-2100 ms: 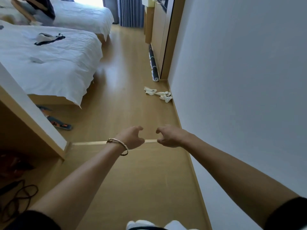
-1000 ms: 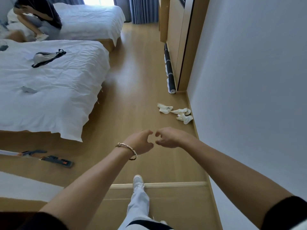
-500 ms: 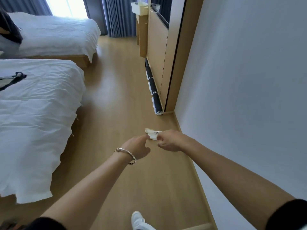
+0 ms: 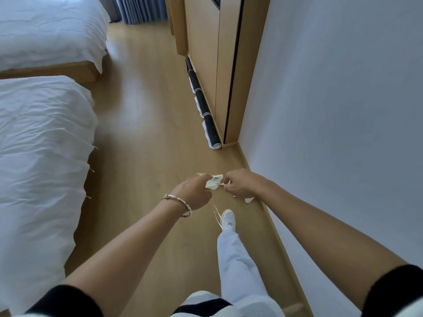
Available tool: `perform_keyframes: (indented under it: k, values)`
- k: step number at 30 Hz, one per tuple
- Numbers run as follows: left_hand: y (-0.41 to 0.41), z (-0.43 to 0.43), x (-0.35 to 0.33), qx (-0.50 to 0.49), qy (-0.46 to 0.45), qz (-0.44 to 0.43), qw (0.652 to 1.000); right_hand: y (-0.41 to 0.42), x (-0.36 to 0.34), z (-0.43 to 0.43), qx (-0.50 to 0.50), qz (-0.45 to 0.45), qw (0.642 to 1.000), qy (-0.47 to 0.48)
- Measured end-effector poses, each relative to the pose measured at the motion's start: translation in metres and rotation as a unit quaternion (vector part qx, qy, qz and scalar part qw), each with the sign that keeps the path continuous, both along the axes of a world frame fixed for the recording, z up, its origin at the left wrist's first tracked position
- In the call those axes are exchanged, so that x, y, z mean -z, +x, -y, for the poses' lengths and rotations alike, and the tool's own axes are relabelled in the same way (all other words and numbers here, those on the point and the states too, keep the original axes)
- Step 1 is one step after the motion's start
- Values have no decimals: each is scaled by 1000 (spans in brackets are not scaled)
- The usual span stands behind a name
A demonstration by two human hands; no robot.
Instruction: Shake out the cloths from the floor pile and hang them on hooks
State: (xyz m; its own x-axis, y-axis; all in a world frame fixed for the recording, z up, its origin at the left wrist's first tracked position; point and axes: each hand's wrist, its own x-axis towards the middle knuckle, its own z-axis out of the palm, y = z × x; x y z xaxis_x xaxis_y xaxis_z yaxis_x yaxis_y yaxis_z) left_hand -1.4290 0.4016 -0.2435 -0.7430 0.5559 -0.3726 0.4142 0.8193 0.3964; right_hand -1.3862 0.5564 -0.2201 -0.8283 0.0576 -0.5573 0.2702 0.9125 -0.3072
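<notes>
Left hand [image 4: 194, 192]: centre of frame, back of hand up, fingers curled inward, thumb and forefinger tips reaching toward the cloth at its right edge. Grip on anything not determinable; contact with the cloth not determinable.

Bracelet [image 4: 177, 201]: thin metal band on the left wrist.

Right hand [image 4: 242, 183]: just right of centre, knuckles up, fingers curled under, fingertips facing the left hand. Hold on anything not determinable.

White cloth [image 4: 214, 182]: small crumpled piece with a dark printed mark, seen in the gap between the two hands, on the floor near the baseboard. Resting or lifted: not determinable.

Second white cloth [image 4: 249, 199]: small scrap showing just under the right wrist, lower right of centre, against the baseboard.

Wooden floor [image 4: 148, 133]: light tone, running from bottom to top centre of frame.

White shoe [image 4: 227, 219]: below the hands, toe pointing up-frame, with two pale strips beside its left edge.

Pale trouser leg [image 4: 235, 259]: lower centre, above the shoe's heel.

Black sleeves: lower left [image 4: 66, 303] and lower right [image 4: 393, 291] corners.

Rolled dark mat [image 4: 207, 115]: white-banded, lying along the foot of the cabinet, upper centre.

Wooden cabinet [image 4: 206, 53]: top centre, flush with the wall.

White wall [image 4: 332, 110]: whole right side.

Two beds with white covers: near one [image 4: 41, 156] at left, far one [image 4: 45, 30] at upper left.

Grey-blue curtains [image 4: 139, 8]: top edge, left of the cabinet.
</notes>
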Motion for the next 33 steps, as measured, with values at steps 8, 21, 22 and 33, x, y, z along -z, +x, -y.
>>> perform_keyframes:
  k: [8,21,22,33]
  values:
    - [-115,-72,28,-7,-34,6,999,-138,53,-76,10,8,999,-53]
    - [-216,-179,215,58,-102,189,975,-259,257,-163,76,127,975,-163]
    - [-224,-181,233,68,-112,198,971,-263,277,-163,96,136,971,-173]
    - [-309,-220,445,193,-189,163,949,-289,479,-191,262,150,926,-227]
